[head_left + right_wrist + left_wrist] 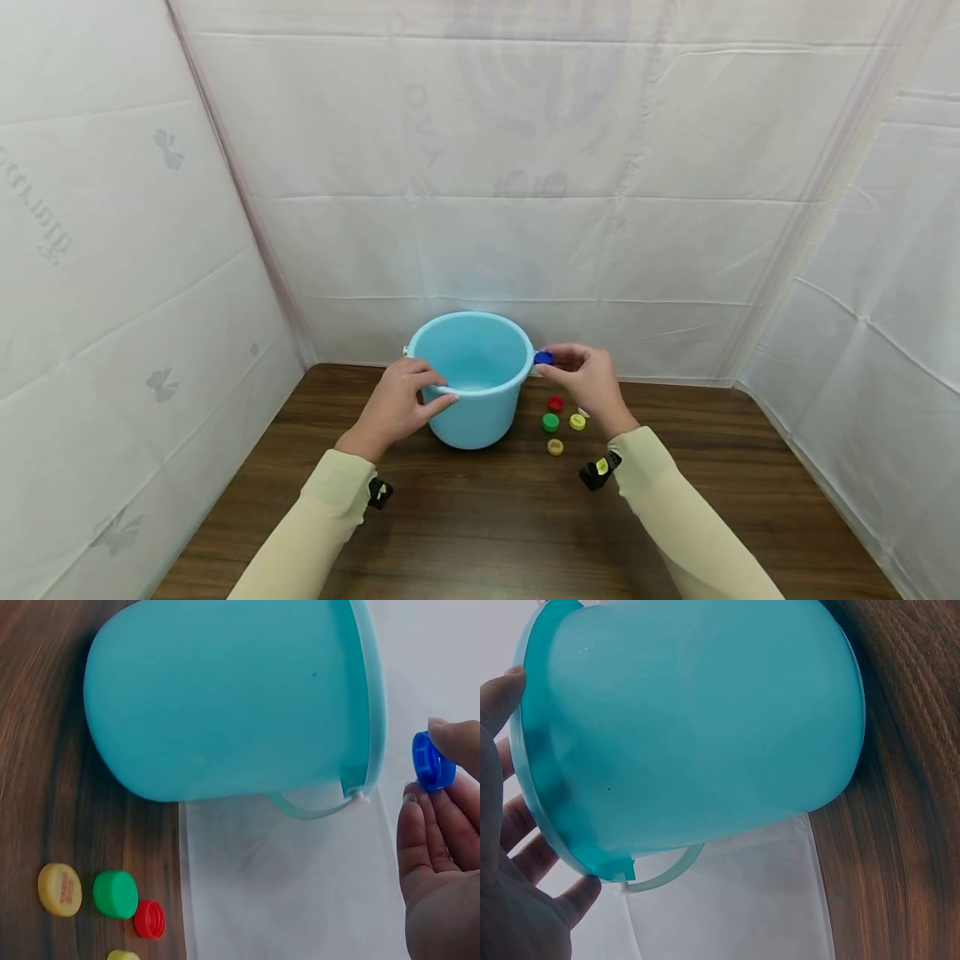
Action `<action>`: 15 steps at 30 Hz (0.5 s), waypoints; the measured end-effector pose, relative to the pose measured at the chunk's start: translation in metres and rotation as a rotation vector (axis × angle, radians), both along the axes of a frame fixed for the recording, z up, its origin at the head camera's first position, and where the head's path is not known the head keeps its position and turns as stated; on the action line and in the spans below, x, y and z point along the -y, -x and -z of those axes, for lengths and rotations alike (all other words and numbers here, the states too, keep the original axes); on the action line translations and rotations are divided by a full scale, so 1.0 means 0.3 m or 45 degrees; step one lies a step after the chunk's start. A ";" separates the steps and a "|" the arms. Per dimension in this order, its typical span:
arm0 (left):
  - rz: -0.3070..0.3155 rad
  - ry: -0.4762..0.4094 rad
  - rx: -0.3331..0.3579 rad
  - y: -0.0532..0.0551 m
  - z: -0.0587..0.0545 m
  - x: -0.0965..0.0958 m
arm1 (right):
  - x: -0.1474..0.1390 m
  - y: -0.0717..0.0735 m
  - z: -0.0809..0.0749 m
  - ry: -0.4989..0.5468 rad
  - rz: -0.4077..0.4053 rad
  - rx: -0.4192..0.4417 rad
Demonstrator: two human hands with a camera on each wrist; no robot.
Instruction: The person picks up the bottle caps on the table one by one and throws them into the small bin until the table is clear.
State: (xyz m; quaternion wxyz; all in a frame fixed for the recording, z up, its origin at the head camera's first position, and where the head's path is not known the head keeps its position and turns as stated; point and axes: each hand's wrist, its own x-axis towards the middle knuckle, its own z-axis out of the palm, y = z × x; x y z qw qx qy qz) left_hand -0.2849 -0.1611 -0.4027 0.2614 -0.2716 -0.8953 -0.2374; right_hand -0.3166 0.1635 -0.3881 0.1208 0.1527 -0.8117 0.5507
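Brown wood-grain table (pixel 465 533); light-blue round plastic bucket (pixel 480 421) upright on it. Left hand (pixel 397 403) pinches bucket rim; right hand (pixel 592 383) pinches round blue plastic cap (pixel 544 358) just outside rim. Green round plastic cap (pixel 551 422) on table, right of bucket.

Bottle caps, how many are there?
5: blue cap in the right hand; red cap, green cap, yellow cap, tan cap on the table. Partly hidden white piece may be another.

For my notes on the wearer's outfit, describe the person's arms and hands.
The left hand and right hand wear no gloves. Long, plain pale-yellow sleeves reach the wrists. At each wrist sits a small black device with a yellowish mark; the marks are too small to read.
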 end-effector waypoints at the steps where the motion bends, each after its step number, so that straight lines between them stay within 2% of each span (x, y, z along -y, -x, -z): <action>1: -0.001 0.002 0.003 -0.001 0.000 0.000 | 0.005 0.003 -0.003 0.005 -0.003 -0.003; 15: -0.005 0.000 0.028 0.003 -0.003 0.000 | 0.088 0.031 -0.035 -0.007 -0.017 -0.026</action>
